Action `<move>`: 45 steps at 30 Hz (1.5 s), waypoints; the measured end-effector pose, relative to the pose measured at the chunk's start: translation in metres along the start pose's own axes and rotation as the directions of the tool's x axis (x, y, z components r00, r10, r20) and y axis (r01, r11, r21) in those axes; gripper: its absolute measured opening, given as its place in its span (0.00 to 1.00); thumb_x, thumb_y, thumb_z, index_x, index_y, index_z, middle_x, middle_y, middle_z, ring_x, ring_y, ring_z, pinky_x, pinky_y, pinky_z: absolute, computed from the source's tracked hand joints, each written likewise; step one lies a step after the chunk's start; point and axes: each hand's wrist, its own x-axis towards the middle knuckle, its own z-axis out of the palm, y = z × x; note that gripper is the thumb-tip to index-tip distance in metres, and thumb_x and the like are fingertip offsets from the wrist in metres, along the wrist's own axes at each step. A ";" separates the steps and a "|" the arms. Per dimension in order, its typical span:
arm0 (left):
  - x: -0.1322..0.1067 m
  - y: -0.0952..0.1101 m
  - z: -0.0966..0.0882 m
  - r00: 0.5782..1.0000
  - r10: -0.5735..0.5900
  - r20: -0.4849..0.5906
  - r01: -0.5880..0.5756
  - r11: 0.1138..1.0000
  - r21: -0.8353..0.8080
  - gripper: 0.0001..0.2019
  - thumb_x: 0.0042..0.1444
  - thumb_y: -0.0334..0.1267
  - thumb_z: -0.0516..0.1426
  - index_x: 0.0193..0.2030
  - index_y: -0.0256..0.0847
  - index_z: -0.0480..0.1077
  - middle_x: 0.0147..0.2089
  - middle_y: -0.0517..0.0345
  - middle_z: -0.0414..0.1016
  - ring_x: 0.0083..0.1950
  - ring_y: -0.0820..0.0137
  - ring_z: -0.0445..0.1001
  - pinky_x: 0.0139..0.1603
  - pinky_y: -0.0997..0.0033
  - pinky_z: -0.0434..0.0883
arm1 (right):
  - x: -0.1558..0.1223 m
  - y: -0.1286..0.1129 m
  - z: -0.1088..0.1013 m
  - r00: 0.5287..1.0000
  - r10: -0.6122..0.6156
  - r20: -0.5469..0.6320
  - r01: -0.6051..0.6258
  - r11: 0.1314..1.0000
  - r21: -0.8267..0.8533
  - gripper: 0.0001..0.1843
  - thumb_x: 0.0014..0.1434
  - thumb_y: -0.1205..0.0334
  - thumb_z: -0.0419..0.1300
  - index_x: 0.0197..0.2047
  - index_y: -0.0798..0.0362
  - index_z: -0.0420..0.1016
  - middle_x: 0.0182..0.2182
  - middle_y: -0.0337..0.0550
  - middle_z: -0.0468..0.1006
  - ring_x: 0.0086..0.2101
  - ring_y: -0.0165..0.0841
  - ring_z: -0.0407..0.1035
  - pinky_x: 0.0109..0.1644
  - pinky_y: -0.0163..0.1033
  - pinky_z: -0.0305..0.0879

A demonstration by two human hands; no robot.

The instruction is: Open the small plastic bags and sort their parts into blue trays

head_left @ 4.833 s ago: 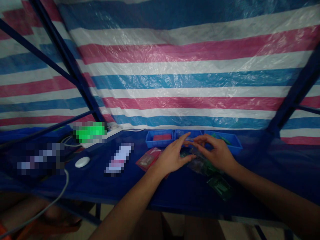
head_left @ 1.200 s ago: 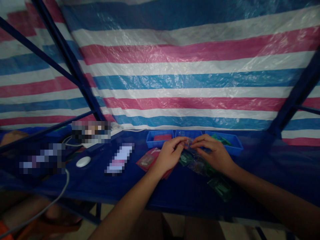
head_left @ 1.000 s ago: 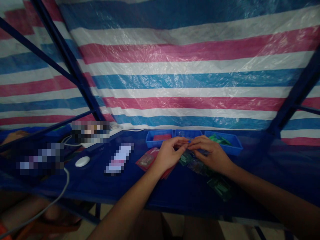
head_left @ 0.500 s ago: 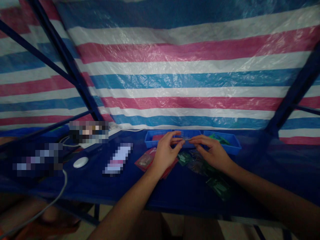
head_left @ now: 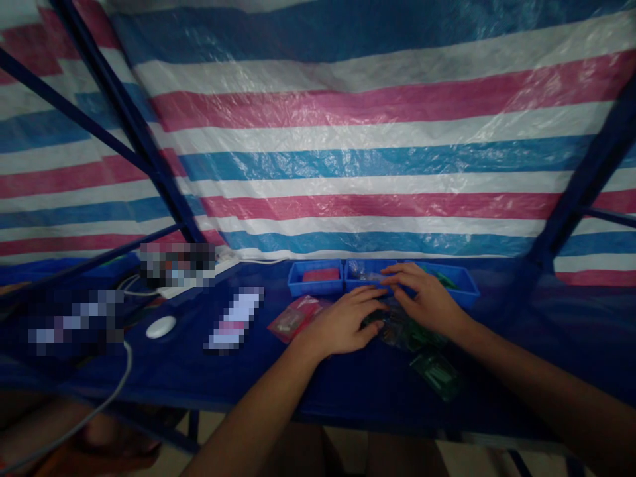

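My left hand [head_left: 348,320] reaches over the small plastic packets, fingers stretched and thumb apart, with nothing visible in it. Close to its fingertips, my right hand [head_left: 427,296] hovers at the front edge of the middle blue tray [head_left: 354,283], its fingers also extended and apart. Small clear pieces lie in that tray. Under and beside my hands are clear packets with dark contents [head_left: 396,331] and a green packet [head_left: 436,375]. A pink packet [head_left: 293,321] lies left of my left hand, partly covered by it.
A left blue tray [head_left: 298,287] holds pink packets [head_left: 322,274]; a right blue tray [head_left: 470,291] holds green ones. Further left are a white oval object [head_left: 161,326], a blurred phone-like object [head_left: 236,318] and a white cable [head_left: 122,377]. A striped tarp [head_left: 372,205] hangs behind the table.
My left hand has come down and nearer, from the middle tray to over the packets. My right hand has shifted slightly, and the fingertips are no longer held together around a small clear item.
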 end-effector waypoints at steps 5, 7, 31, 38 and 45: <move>0.002 0.001 0.004 0.999 0.027 0.030 -0.027 1.000 -0.003 0.21 0.69 0.37 0.56 0.67 0.46 0.71 0.68 0.49 0.75 0.75 0.58 0.66 0.76 0.48 0.62 | 0.000 -0.006 0.000 1.000 0.012 0.016 -0.013 0.999 0.040 0.16 0.66 0.70 0.57 0.50 0.48 0.82 0.53 0.49 0.82 0.55 0.45 0.74 0.62 0.58 0.69; 0.003 0.001 0.005 1.000 0.020 0.021 -0.020 1.000 -0.001 0.21 0.69 0.37 0.57 0.67 0.46 0.71 0.66 0.48 0.76 0.72 0.57 0.69 0.74 0.49 0.65 | 0.000 -0.006 -0.001 1.000 0.020 0.007 -0.020 0.998 0.053 0.16 0.66 0.70 0.57 0.50 0.47 0.83 0.52 0.48 0.82 0.55 0.45 0.75 0.62 0.58 0.69; 0.008 0.006 0.000 0.867 -0.332 -0.370 0.237 0.930 -0.281 0.14 0.59 0.32 0.64 0.47 0.44 0.64 0.41 0.59 0.80 0.42 0.66 0.81 0.44 0.67 0.76 | -0.005 -0.019 0.016 0.959 0.284 0.028 -0.261 0.833 0.489 0.13 0.63 0.53 0.68 0.49 0.49 0.79 0.41 0.44 0.85 0.41 0.39 0.80 0.49 0.47 0.78; 0.006 0.007 -0.001 0.868 -0.343 -0.360 0.213 0.910 -0.355 0.15 0.63 0.33 0.62 0.53 0.45 0.65 0.42 0.59 0.83 0.44 0.66 0.82 0.48 0.66 0.75 | -0.005 -0.022 0.014 0.973 0.224 0.050 -0.222 0.861 0.458 0.16 0.64 0.51 0.69 0.52 0.47 0.78 0.43 0.45 0.84 0.43 0.41 0.80 0.51 0.49 0.78; 0.009 0.004 -0.001 0.853 -0.380 -0.357 0.177 0.855 -0.487 0.21 0.63 0.35 0.64 0.59 0.44 0.64 0.44 0.57 0.84 0.45 0.66 0.84 0.53 0.64 0.76 | -0.005 -0.017 0.015 0.945 0.306 0.112 -0.307 0.718 0.625 0.19 0.62 0.48 0.70 0.51 0.48 0.78 0.45 0.47 0.85 0.46 0.41 0.82 0.56 0.50 0.78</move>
